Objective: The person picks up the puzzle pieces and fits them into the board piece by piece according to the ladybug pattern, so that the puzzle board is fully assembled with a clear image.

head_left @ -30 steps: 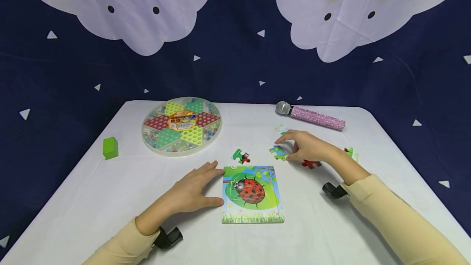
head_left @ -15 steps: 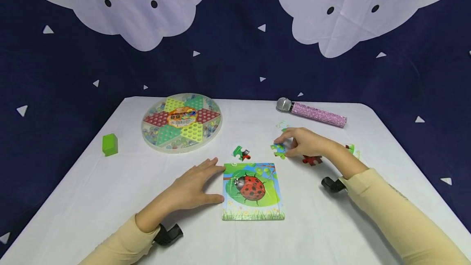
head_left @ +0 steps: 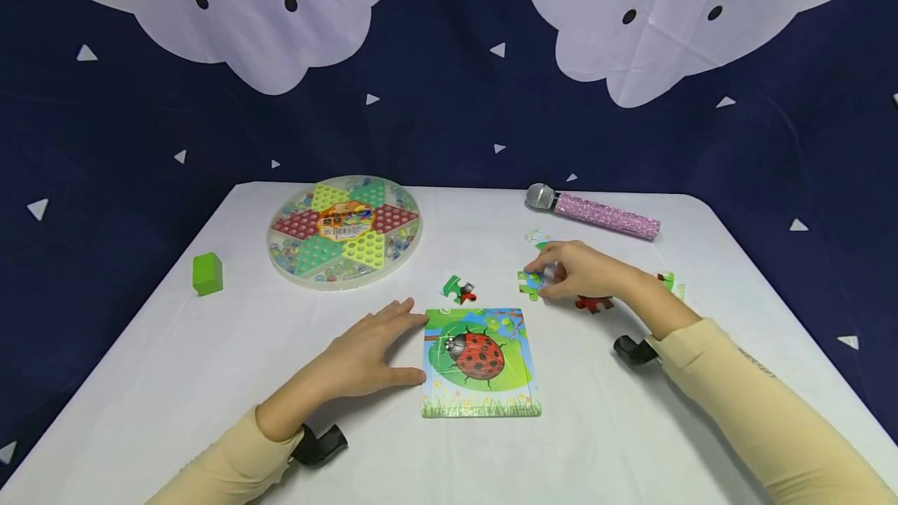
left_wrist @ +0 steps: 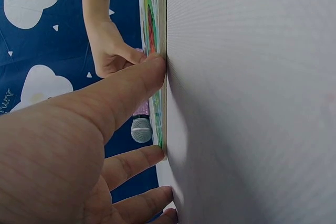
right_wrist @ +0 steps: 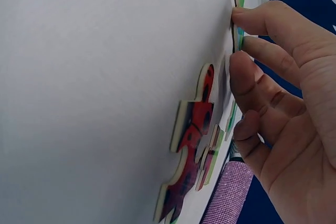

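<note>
In the head view my right hand (head_left: 585, 270) pinches a blue-and-green jigsaw piece (head_left: 531, 284) between thumb and fingers. The right wrist view shows that piece (right_wrist: 238, 22) seen edge-on, close to the white tabletop. My left hand (head_left: 365, 353) lies beside the ladybug puzzle board (head_left: 484, 365), thumb and index fingertip touching its left edge with the fingers spread. A green jigsaw piece (head_left: 459, 289) with black and red parts rests just behind the board. Near my right wrist lies a red spotted jigsaw piece (right_wrist: 195, 135); my right hand partly hides it in the head view.
More jigsaw pieces (head_left: 539, 238) lie behind my right hand and to its right (head_left: 669, 284). A round Chinese checkers set (head_left: 345, 232) with marbles stands at the back left, near a green block (head_left: 207, 274). A pink glittery microphone (head_left: 596, 213) lies at the back right.
My right thumb and fingers have closed on the blue-and-green piece, and it has turned slightly on the table. My left hand stays at the board's edge. The head view has tilted slightly.
</note>
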{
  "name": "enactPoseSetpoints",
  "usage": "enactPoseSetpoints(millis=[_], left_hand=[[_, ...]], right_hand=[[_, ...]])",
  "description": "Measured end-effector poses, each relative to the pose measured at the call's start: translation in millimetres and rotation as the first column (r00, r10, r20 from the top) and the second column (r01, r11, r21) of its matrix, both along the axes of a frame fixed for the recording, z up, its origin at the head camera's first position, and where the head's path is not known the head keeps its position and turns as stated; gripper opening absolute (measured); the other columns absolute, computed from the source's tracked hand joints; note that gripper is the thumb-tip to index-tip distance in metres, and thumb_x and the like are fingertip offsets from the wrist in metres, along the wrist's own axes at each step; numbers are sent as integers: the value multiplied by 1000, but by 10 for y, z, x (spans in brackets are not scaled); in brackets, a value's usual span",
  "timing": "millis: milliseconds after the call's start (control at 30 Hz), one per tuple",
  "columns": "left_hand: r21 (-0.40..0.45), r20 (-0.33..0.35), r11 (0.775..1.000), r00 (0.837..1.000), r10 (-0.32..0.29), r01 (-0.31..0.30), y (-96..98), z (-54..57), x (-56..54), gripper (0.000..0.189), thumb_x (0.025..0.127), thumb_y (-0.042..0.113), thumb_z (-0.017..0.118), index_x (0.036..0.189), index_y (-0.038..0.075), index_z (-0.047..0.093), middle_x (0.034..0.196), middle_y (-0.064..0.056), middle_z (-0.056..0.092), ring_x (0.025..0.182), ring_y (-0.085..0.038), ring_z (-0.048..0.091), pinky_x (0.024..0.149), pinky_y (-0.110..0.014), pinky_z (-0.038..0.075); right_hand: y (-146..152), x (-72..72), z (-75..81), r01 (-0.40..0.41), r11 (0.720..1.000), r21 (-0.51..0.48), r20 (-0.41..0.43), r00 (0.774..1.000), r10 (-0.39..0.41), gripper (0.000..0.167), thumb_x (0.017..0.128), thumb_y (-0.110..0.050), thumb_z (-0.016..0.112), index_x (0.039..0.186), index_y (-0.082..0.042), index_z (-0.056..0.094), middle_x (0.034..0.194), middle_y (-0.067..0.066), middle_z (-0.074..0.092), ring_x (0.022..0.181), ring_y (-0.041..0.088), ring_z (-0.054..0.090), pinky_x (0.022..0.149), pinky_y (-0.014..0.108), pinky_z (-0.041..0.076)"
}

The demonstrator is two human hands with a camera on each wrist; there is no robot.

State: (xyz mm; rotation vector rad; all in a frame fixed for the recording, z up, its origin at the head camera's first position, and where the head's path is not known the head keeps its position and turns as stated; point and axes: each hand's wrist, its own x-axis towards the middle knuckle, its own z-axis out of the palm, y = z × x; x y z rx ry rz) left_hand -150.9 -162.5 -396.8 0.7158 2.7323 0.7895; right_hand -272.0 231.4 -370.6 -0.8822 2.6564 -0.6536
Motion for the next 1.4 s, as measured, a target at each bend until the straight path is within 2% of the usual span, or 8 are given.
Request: enactPoseSetpoints(millis=[167, 233, 433, 700, 833, 1100, 1400], left_hand=[[31, -25, 999, 1000, -12, 13, -26, -74, -17, 85, 84, 53, 88, 156, 18, 57, 173, -16, 39, 163, -42, 32, 127, -73, 27], [29, 6, 1000, 1000, -12, 11, -10, 19, 17, 85, 85, 49, 89, 156, 15, 56, 174, -17, 38, 163, -43, 30, 128, -73, 25], [-11, 35, 1000, 999, 0, 0, 23, 113, 47, 83, 87, 45, 88, 157, 13, 55, 174, -16, 36, 164, -40, 29, 130, -70, 24], [-22, 37, 1000, 999, -2, 3, 25, 117, 47, 88, 87, 46, 88, 159, 12, 52, 175, -17, 35, 165, -41, 28, 131, -69, 24], [-28, 33, 1000, 999, -2, 2, 23, 124, 45, 92, 85, 48, 89, 161, 12, 50, 175, -17, 34, 164, -41, 28, 130, -69, 24], [-34, 37, 999, 999, -9, 10, 17, 115, 42, 99, 83, 54, 90, 163, 14, 47, 176, -17, 31, 165, -42, 26, 131, -70, 23], [-33, 28, 999, 1000, -13, 14, 13, 105, 41, 96, 83, 53, 90, 162, 14, 49, 176, -18, 32, 165, -42, 27, 130, -70, 24]], right_hand=[[-10, 10, -15, -13, 1000, -4, -31, 999, 13, 41, 91, -18, 86, 130, -8, 78, 132, 15, 70, 73, 7, 59, 69, 23, 51], [-10, 16, -28, -12, 1000, -9, -31, 999, 12, 42, 91, -18, 85, 130, -8, 78, 132, 15, 70, 73, 6, 60, 68, 22, 52], [-11, 50, -31, 2, 1000, -15, -33, 999, -3, 42, 90, -18, 85, 130, -9, 77, 128, 13, 70, 72, 7, 60, 69, 22, 51], [-9, 75, -30, 17, 1000, -11, -29, 999, -17, 43, 90, -19, 86, 131, -10, 77, 124, 9, 71, 72, 8, 60, 67, 23, 52], [-20, 97, -26, 8, 999, -31, -37, 999, -9, 41, 89, -20, 87, 129, -10, 78, 117, 7, 72, 70, 8, 58, 66, 22, 51], [-91, 200, 24, -1, 997, -80, -19, 1000, 0, 38, 88, -18, 87, 124, -12, 80, 115, 4, 72, 73, 10, 60, 64, 23, 53], [-225, 347, 66, -69, 992, -102, -40, 997, 66, 35, 87, -18, 87, 122, -14, 81, 110, -2, 72, 72, 6, 62, 63, 22, 52]])
